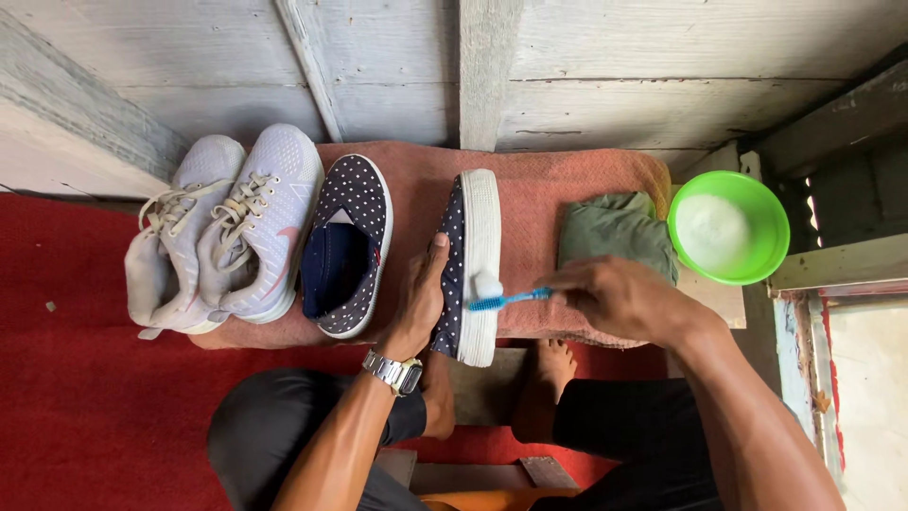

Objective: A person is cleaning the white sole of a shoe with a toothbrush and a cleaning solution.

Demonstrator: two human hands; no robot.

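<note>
Scrubbing a slip-on shoe (470, 265) tipped on its side on the pink towel (558, 185) — white sole turned up to the brush.

Left hand (421, 301) clasps the navy polka-dot upper, steadying it; right hand (619, 298) pinches a blue toothbrush (506, 300), its foamy bristles touching the sole's edge — the rubber looks pale, lightly grimy.

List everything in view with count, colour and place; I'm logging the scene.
Sneakers: two, pale grey, far left on the towel.
Slip-on: one, navy with white dots, upright, beside the sneakers.
Tipped shoe: one, same pattern, on its side, white sole up, centre.
Toothbrush: one, blue, head on the sole.
Towel: one, salmon, under the shoes.
Cloth: one, green, folded, right.
Bowl: one, green, white contents, far right.
Carpet: red, below.
Watch: silver, left wrist.
Left hand: steadies the tipped shoe.
Right hand: holds the toothbrush.
</note>
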